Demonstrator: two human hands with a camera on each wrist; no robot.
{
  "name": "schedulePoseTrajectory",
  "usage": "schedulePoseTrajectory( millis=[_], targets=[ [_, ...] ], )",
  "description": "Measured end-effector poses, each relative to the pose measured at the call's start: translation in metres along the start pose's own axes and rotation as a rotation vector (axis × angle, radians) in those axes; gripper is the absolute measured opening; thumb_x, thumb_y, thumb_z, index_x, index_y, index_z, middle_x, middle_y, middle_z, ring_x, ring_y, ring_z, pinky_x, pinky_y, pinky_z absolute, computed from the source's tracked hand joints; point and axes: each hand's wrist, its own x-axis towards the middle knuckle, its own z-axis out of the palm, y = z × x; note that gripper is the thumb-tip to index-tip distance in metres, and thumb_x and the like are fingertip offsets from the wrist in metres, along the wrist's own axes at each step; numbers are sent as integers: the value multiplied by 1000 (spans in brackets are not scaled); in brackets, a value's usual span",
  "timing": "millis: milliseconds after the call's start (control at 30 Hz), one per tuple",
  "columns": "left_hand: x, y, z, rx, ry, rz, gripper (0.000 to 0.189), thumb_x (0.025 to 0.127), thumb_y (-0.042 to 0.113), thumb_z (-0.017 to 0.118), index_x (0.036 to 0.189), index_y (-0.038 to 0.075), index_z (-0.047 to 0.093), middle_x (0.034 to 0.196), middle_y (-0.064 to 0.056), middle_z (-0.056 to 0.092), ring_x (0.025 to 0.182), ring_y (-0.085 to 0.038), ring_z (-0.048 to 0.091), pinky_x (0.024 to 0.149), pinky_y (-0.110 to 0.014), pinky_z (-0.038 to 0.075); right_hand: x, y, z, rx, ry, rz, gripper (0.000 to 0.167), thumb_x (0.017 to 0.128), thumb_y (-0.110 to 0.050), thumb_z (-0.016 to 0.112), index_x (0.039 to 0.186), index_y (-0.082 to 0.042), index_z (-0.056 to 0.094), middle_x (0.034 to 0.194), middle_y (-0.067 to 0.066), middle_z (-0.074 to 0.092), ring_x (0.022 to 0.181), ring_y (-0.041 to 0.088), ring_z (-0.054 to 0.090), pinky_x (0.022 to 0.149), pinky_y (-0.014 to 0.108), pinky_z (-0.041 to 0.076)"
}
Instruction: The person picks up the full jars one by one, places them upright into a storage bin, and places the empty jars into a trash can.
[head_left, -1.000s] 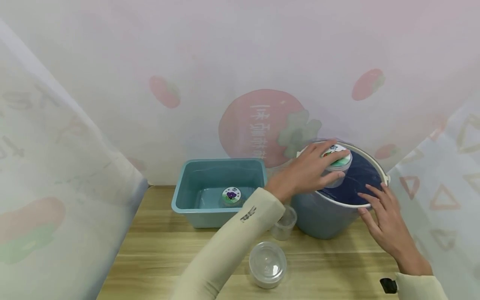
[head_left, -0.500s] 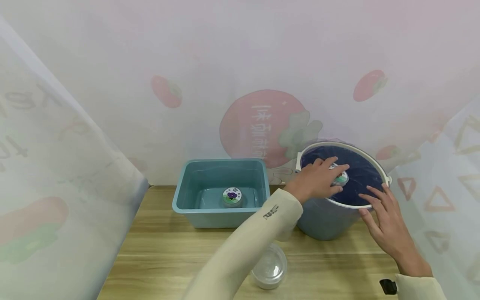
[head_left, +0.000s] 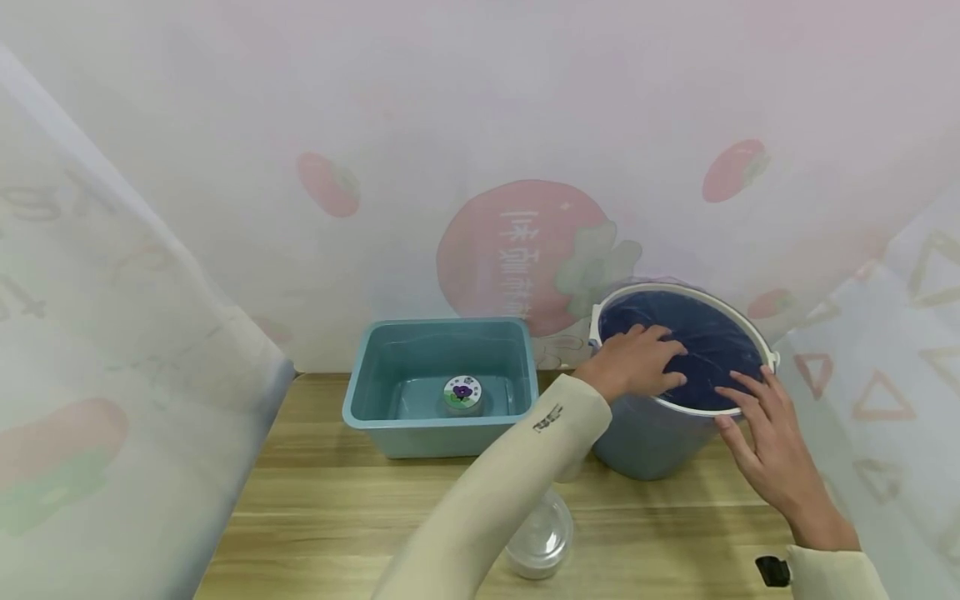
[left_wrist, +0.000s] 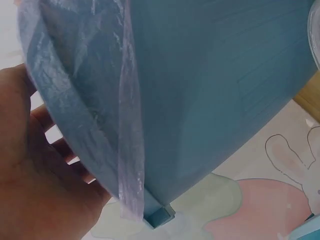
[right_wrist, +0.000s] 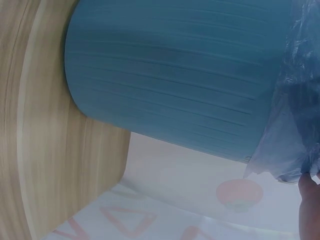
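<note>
A blue-grey bucket (head_left: 645, 450) with a white rim and a thin plastic bag lining it stands at the right of the table. My left hand (head_left: 637, 360) reaches over the bucket's left side, its fingers spread loosely above the dark opening and holding nothing. In the left wrist view, the bag liner (left_wrist: 131, 150) hangs over the rim beside that hand. My right hand (head_left: 772, 446) rests at the bucket's right rim with fingers extended over the edge. The right wrist view shows only part of this hand, by the crinkled liner (right_wrist: 305, 100). The bucket's bottom is hidden.
A teal basin (head_left: 435, 422) stands left of the bucket, with a small jar (head_left: 462, 396) inside whose lid shows a purple picture. A clear round container (head_left: 542, 542) sits near the front, partly covered by my left sleeve. Another clear container (head_left: 568, 473) barely shows behind the sleeve.
The clear jar with a green and white lid, held in my left hand before, went down into the bucket and is out of sight. That hand has let go; the right hand stayed at the rim.
</note>
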Motion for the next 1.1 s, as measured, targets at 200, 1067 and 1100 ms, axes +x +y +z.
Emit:
schedulePoseTrajectory(
  millis=[200,1067,1100],
  targets=[
    [-3,1,-1,23,7,21,55,113,65,40,165,49,41,178,17,30,165,-15,30,132,-42,34,-1,2,-1,3,-6,22,46,113,-37,59,136,2,68,153,33,53,160,57,26,139,55,10],
    [-37,-8,6,122,110,126,56,115,64,35,168,48,36,177,15,32,165,-15,29,130,-46,37,-1,10,0,7,15,9,48,114,-39,58,135,3,69,151,35,55,160,56,28,138,59,10],
    [-39,-8,6,129,115,130,56,115,64,35,168,48,36,177,15,33,165,-15,29,130,-46,37,-1,10,0,5,16,10,48,114,-39,58,135,3,69,151,35,55,159,57,28,138,59,10]
  ],
)
